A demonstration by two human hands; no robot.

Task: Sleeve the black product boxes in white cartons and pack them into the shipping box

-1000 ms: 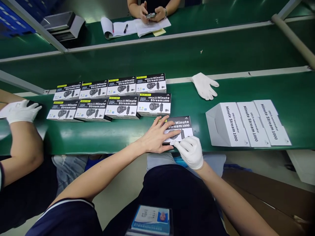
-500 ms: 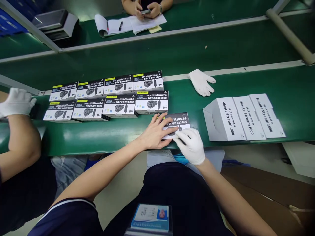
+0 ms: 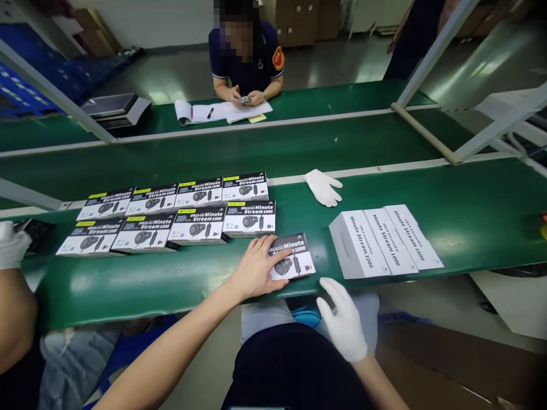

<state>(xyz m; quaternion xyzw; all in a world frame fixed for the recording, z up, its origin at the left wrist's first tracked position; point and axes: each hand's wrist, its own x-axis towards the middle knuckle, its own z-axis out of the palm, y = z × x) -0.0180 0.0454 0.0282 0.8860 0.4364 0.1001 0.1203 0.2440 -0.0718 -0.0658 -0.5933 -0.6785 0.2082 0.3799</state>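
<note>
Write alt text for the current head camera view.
A bare left hand grips a Minute Stream 1000 box on a green workbench, the gloved right hand open nearby. Eight similar boxes stand left; a loose white glove and three plainer cartons lie right.

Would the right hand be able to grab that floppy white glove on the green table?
Probably yes. The right hand looks empty, and bare green tabletop leads to the loose glove, between the box under the left hand and the white boxes.
</note>
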